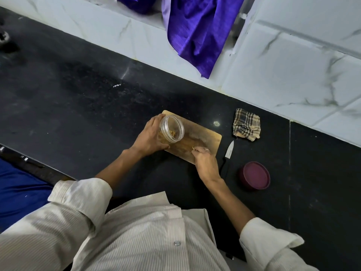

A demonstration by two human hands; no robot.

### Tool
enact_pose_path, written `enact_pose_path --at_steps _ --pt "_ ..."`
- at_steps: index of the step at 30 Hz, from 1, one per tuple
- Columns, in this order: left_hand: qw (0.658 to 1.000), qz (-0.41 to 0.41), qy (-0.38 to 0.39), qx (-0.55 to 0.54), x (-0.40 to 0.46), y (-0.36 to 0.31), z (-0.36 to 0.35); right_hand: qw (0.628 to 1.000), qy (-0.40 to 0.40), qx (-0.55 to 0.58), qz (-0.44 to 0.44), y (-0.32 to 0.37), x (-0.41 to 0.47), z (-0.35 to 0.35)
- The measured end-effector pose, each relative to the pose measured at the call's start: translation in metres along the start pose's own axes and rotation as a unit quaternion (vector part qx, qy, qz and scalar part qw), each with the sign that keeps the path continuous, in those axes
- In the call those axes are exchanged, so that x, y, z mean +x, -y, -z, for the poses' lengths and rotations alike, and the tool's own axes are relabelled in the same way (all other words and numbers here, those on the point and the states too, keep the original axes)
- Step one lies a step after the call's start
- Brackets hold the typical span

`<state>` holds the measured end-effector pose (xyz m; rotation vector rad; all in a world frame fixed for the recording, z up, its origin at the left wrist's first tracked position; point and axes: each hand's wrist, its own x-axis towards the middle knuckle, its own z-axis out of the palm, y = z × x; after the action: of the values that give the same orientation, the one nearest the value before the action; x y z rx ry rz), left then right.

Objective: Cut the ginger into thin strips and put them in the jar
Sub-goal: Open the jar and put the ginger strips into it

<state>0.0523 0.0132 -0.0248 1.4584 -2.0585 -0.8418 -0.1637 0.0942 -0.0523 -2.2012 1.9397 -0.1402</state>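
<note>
A clear plastic jar [172, 131] is tilted over the left end of the wooden cutting board [211, 138], its mouth facing up and right. My left hand [149, 138] grips it from the left side. Yellowish ginger strips [169, 133] show inside it. My right hand [205, 163] rests at the board's near edge, its fingertips pinched on a few ginger strips [193, 148]. A small knife [227, 156] with a black handle lies on the counter just right of the board, nobody holding it.
The jar's maroon lid [255, 176] lies on the black counter [78, 106] right of the knife. A checked cloth [246, 124] sits beyond it by the white tiled wall [293, 71]. Purple fabric [197, 34] hangs over the wall ledge.
</note>
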Motion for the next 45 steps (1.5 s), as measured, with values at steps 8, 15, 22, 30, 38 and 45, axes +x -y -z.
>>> enact_pose_path --at_steps 8,15,22,30,38,45 --pt "1.0 -0.001 0.003 -0.001 -0.001 0.001 -0.001 0.997 -0.022 -0.022 0.069 -0.009 0.001 -0.001" --pt "1.0 0.001 0.005 0.004 -0.001 0.001 -0.001 0.864 -0.105 0.413 -0.267 -0.025 0.023 0.019" --pt "1.0 -0.001 0.009 0.008 -0.001 -0.002 0.001 0.637 -0.068 0.72 -0.265 -0.011 0.04 0.065" --pt "1.0 -0.004 0.009 0.009 -0.001 -0.005 0.001 0.883 -0.021 0.462 -0.08 0.045 0.062 0.069" --pt "1.0 -0.002 0.007 0.003 -0.001 -0.001 0.0 0.842 -0.065 0.493 -0.21 -0.015 0.043 0.052" --pt "1.0 -0.002 0.004 -0.004 -0.002 -0.004 0.001 0.945 0.032 0.253 -0.205 -0.025 0.027 0.026"
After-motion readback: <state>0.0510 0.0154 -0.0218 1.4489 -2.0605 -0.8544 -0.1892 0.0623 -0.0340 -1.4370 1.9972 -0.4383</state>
